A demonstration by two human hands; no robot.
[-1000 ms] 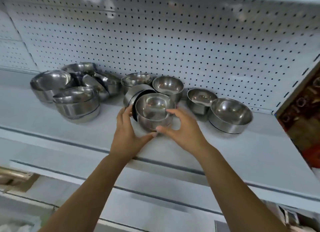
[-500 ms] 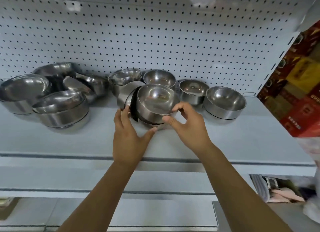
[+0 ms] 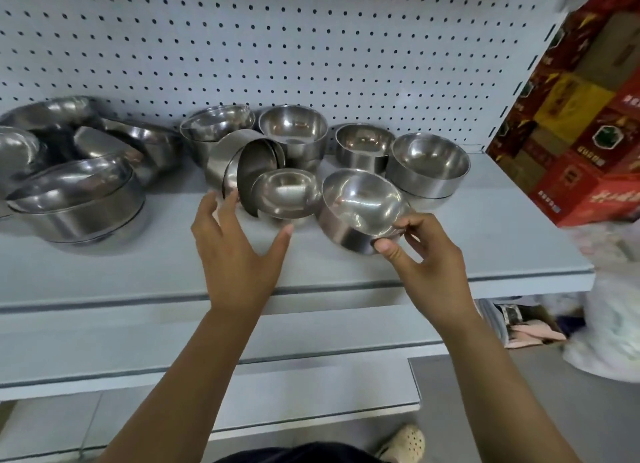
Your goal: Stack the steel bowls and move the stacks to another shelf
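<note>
My right hand (image 3: pixel 420 254) pinches the near rim of a small steel bowl (image 3: pixel 360 206), tilted toward me just above the grey shelf (image 3: pixel 485 248). My left hand (image 3: pixel 239 251) is spread open, fingertips touching a nested row of bowls lying on their sides (image 3: pixel 249 171), thumb under a small tipped bowl (image 3: pixel 285 194). Behind stand an upright bowl (image 3: pixel 294 133), a stacked pair (image 3: pixel 216 128), a small bowl (image 3: pixel 363 145) and a stacked bowl (image 3: pixel 427 166).
Larger steel bowls (image 3: pixel 76 199) pile at the shelf's left. A white pegboard (image 3: pixel 311 47) backs the shelf. Red and yellow cartons (image 3: pixel 581 116) sit at the right end. Lower grey shelves (image 3: pixel 207 341) step out below; bags lie on the floor at right.
My right hand has pulled one small bowl out of the nested group and carried it rightward. My left hand has opened and stayed by the tipped bowls. The view shifted right.
</note>
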